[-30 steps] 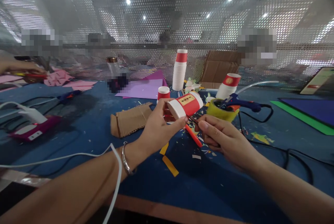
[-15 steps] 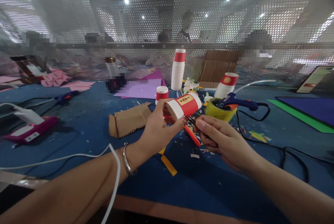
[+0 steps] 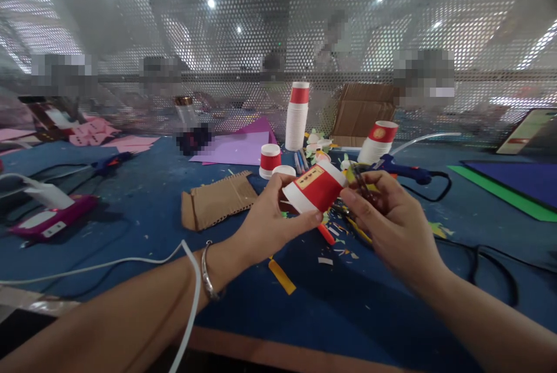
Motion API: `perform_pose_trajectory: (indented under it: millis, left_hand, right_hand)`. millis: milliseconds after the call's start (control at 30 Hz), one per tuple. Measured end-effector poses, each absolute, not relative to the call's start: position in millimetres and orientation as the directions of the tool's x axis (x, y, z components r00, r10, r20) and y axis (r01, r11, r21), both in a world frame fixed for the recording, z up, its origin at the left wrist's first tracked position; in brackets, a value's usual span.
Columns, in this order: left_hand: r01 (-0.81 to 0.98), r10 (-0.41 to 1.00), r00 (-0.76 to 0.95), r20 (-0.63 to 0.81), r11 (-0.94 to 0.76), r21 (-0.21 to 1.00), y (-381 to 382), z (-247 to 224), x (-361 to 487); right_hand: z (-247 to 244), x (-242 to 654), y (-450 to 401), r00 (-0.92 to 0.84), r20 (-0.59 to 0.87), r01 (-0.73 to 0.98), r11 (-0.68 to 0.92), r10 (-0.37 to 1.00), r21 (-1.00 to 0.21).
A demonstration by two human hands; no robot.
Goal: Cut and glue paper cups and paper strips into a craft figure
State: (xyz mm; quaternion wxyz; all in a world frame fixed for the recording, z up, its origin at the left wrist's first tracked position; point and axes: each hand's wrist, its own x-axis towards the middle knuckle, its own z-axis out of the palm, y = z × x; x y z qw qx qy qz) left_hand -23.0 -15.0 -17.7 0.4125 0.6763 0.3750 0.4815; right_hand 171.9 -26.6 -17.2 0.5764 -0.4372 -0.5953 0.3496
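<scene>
My left hand (image 3: 272,213) grips a red and white paper cup (image 3: 317,190) with a gold label, thumb below and fingers behind. The cup is tilted, its base towards my right hand. Closed round a thin dark metal tool (image 3: 360,180), my right hand (image 3: 385,213) is right beside the cup's base; the tool's kind is too blurred to tell. Behind the held cup, another red and white cup (image 3: 270,159) stands upside down on the table. Under my hands lie paper scraps and an orange-red stick-like thing (image 3: 326,234).
A tall cup stack (image 3: 296,123) and a shorter one (image 3: 378,142) stand at the back. A blue glue gun (image 3: 400,170) rests at right with its black cord. Corrugated cardboard (image 3: 220,199) lies left of centre, a pink power strip (image 3: 54,219) farther left. A white cable (image 3: 191,297) crosses my left forearm.
The cup has been turned and tilted in my left hand, its base now to the upper right. My right hand has moved up and right with the dark tool, from the cup's underside to its base.
</scene>
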Motion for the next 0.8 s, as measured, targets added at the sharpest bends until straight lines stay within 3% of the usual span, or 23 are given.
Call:
perform_pose_trajectory:
  millis: [167, 333, 533, 600, 700, 800]
  left_hand:
    - [0.229, 0.884, 0.277, 0.376, -0.441, 0.868, -17.4, -11.8, -26.0]
    - [0.226, 0.885, 0.398, 0.243, -0.351, 0.909, -19.5, -13.4, -25.0]
    - [0.247, 0.847, 0.490, 0.206, -0.361, 0.899, -22.0, -13.1, -23.4]
    - [0.324, 0.824, 0.463, 0.326, -0.499, 0.804, -21.6, -10.8, -24.1]
    - [0.461, 0.701, 0.440, 0.561, -0.712, 0.529, -18.0, -8.7, -26.5]
    - [0.514, 0.612, 0.479, 0.630, -0.777, 0.364, -14.7, -10.0, -28.6]
  right_hand:
    - [-14.6, 172.6, -24.0, 0.023, 0.429, 0.182, 0.418, 0.903, -0.890]
    - [-6.5, 172.7, -30.5, -0.059, 0.495, 0.253, 0.493, 0.867, -0.832]
    - [-3.3, 171.8, -34.8, -0.114, 0.397, 0.255, 0.413, 0.911, -0.874]
    - [-5.4, 171.3, -32.8, -0.101, 0.377, 0.219, 0.390, 0.921, -0.894]
    - [-8.4, 170.8, -29.8, -0.091, 0.364, 0.156, 0.375, 0.927, -0.914]
    - [-10.0, 171.1, -28.5, -0.081, 0.361, 0.131, 0.369, 0.929, -0.920]
